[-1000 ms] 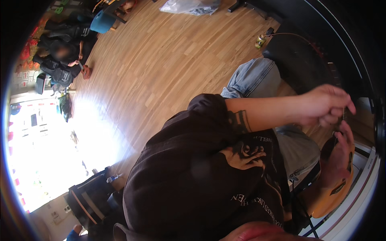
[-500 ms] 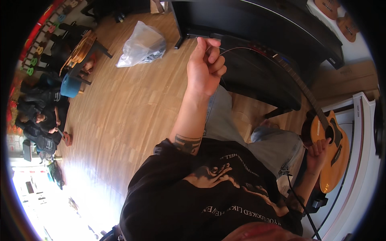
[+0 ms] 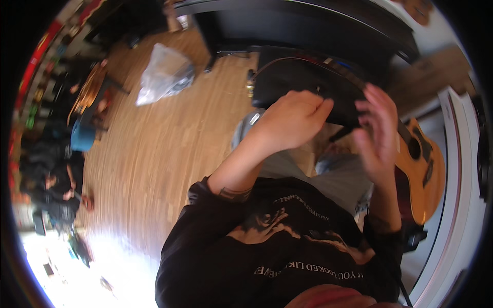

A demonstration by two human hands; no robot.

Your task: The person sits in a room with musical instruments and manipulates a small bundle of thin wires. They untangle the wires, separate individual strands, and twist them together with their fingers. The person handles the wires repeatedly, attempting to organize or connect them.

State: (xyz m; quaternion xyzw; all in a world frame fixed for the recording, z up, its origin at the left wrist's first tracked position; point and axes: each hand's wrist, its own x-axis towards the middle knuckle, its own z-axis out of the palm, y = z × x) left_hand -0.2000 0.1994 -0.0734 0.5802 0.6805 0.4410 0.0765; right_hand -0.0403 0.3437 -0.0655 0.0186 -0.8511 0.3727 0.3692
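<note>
An acoustic guitar with an orange-brown top leans at my right. Its neck runs up toward a black bench, and a thin string curves from the head end over the bench. Above my lap, in front of the bench, my left hand is closed with its back toward me; what its fingers hold, if anything, is hidden. Raised beside the guitar neck is my right hand, blurred, its fingers apart and nothing visible in them. Whether it touches the neck I cannot tell.
Beyond the bench stands a black piano-like cabinet. A clear plastic bag lies on the wooden floor. White furniture borders my right side. Far left, people sit near a blue stool and a wooden instrument.
My left hand has come down and to the right, turning over. My right hand has lifted off the guitar body up toward the neck, its fingers spreading. The view has shifted slightly.
</note>
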